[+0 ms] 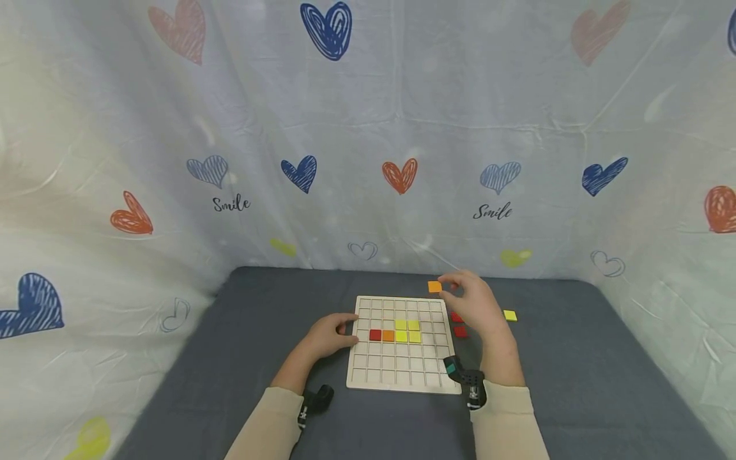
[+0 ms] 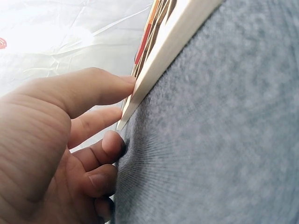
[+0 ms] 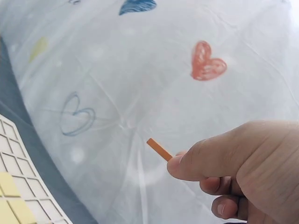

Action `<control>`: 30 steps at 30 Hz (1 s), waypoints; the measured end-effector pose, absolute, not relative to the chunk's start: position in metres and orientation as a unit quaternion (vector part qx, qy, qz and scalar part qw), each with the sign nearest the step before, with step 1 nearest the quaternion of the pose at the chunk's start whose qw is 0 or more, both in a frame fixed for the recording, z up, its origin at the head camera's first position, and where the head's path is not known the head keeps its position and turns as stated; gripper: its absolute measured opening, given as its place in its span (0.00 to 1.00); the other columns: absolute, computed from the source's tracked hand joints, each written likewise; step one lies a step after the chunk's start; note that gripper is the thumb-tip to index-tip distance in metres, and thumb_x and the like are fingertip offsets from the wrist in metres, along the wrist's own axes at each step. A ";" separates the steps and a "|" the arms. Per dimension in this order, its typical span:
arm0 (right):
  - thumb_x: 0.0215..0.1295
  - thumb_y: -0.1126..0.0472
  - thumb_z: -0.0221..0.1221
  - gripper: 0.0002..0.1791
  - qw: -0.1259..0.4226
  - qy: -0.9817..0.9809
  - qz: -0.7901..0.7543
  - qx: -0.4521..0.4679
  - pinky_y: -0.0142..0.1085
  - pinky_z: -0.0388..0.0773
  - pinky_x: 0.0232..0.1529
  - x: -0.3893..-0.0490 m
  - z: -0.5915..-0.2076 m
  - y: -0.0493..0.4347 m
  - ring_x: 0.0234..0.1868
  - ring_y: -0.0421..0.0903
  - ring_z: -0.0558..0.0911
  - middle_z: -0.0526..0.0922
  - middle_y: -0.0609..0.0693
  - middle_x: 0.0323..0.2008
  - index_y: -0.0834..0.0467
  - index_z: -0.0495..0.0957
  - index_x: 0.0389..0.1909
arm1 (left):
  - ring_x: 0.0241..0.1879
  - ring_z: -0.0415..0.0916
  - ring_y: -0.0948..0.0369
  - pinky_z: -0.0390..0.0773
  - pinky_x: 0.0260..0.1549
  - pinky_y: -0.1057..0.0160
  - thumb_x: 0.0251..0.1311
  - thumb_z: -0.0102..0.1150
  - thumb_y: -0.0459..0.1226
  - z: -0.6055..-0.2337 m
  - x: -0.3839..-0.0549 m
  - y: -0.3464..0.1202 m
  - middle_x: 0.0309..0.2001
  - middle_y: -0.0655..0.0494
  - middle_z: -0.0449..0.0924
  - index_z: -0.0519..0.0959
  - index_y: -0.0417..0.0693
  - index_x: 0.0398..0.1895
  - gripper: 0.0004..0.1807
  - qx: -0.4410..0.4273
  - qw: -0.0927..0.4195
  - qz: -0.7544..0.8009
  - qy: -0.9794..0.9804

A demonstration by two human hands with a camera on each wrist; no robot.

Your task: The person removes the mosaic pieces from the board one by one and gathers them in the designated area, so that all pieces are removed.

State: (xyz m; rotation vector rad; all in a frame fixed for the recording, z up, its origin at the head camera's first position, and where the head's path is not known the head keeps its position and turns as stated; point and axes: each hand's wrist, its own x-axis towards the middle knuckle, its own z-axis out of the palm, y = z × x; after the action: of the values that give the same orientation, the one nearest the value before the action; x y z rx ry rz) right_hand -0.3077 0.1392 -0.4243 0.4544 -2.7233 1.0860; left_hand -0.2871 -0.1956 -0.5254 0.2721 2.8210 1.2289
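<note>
My right hand pinches an orange square tile between thumb and fingertips. The tile is held up above the far right corner of a pale wooden grid board; in the right wrist view it appears edge-on. At the board's left edge, my left hand rests its thumb and index fingertips; its other fingers curl loosely near the cloth in the left wrist view. On the grid, a red tile, another orange tile and several yellow tiles sit together in the cells.
Right of the board lie red tiles, partly behind my right hand, and a loose yellow tile. A dark grey cloth covers the table. Behind it hangs a white curtain printed with hearts.
</note>
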 end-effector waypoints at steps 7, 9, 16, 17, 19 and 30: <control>0.71 0.62 0.63 0.18 0.077 -0.919 0.368 0.119 0.50 0.72 0.42 -0.310 -0.425 0.167 0.48 0.57 0.73 0.77 0.59 0.51 0.60 0.81 0.60 | 0.24 0.65 0.60 0.66 0.25 0.60 0.59 0.73 0.40 -0.525 -0.287 -0.196 0.26 0.56 0.70 0.80 0.46 0.65 0.29 0.088 0.024 0.401 0.912; 0.71 0.62 0.63 0.19 0.072 -0.920 0.371 0.108 0.49 0.71 0.40 -0.310 -0.426 0.176 0.47 0.56 0.72 0.76 0.59 0.52 0.61 0.81 0.61 | 0.24 0.65 0.60 0.66 0.25 0.60 0.59 0.73 0.39 -0.525 -0.287 -0.196 0.26 0.56 0.70 0.80 0.46 0.65 0.29 0.086 0.024 0.402 0.911; 0.72 0.62 0.61 0.20 0.034 -0.919 0.389 0.064 0.45 0.68 0.34 -0.310 -0.436 0.209 0.39 0.54 0.69 0.73 0.58 0.46 0.63 0.78 0.62 | 0.24 0.65 0.60 0.66 0.25 0.59 0.59 0.73 0.40 -0.525 -0.287 -0.195 0.27 0.56 0.70 0.80 0.47 0.65 0.29 0.087 0.024 0.400 0.912; 0.72 0.61 0.60 0.21 0.025 -0.918 0.391 0.055 0.45 0.69 0.35 -0.310 -0.439 0.213 0.39 0.54 0.69 0.73 0.58 0.46 0.63 0.78 0.63 | 0.24 0.65 0.60 0.66 0.25 0.59 0.59 0.73 0.40 -0.525 -0.287 -0.195 0.27 0.56 0.70 0.80 0.47 0.65 0.29 0.087 0.025 0.401 0.912; 0.73 0.61 0.60 0.21 0.007 -0.919 0.393 0.040 0.46 0.70 0.37 -0.310 -0.445 0.221 0.41 0.55 0.71 0.73 0.59 0.46 0.63 0.78 0.63 | 0.24 0.65 0.60 0.66 0.25 0.60 0.59 0.73 0.40 -0.525 -0.287 -0.195 0.27 0.56 0.70 0.80 0.47 0.65 0.29 0.085 0.027 0.400 0.912; 0.69 0.65 0.62 0.19 -0.076 -0.918 0.386 0.036 0.46 0.67 0.38 -0.315 -0.472 0.238 0.38 0.53 0.71 0.72 0.56 0.35 0.68 0.80 0.58 | 0.24 0.65 0.61 0.66 0.25 0.61 0.59 0.74 0.40 -0.526 -0.288 -0.195 0.27 0.57 0.70 0.80 0.48 0.65 0.29 0.082 0.030 0.395 0.915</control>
State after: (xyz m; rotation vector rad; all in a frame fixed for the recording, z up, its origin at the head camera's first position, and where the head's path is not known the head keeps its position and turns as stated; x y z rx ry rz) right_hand -0.3150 0.2375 -0.4717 0.1205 -3.0331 1.2763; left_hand -0.2878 -0.1949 -0.5256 0.2541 2.8200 1.2168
